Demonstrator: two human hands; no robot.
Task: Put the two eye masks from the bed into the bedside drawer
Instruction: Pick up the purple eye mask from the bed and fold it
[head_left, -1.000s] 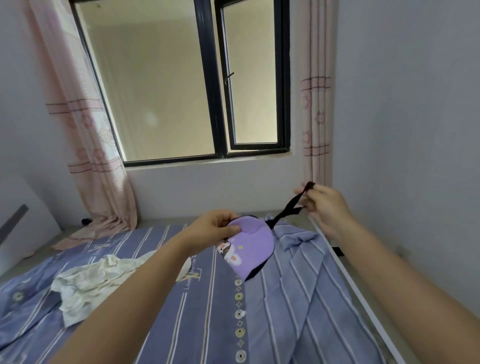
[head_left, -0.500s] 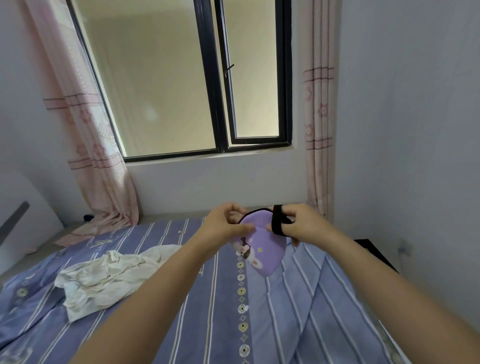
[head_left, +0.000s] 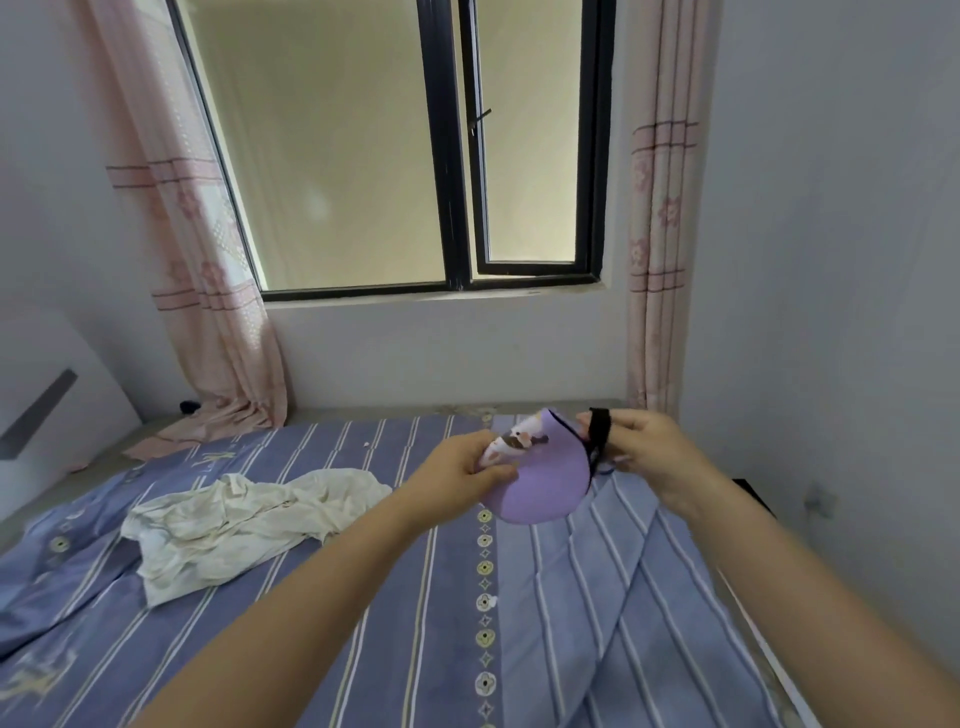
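A purple eye mask (head_left: 540, 486) with a cartoon animal print hangs in the air above the striped bed (head_left: 363, 613). My left hand (head_left: 462, 467) pinches its left end, by the print. My right hand (head_left: 649, 449) holds the mask's black elastic strap (head_left: 598, 434), which loops over my fingers at the mask's right end. A second eye mask and the bedside drawer are not in view.
A crumpled cream cloth (head_left: 244, 519) lies on the bed to the left. A window (head_left: 415, 156) with pink curtains (head_left: 208, 291) faces me. A white wall runs close along the bed's right side. A dark object (head_left: 753, 493) sits low by that wall.
My right hand came in from the far right, slackening the stretched strap, and now holds it looped at the mask. The mask has turned, print now on top.
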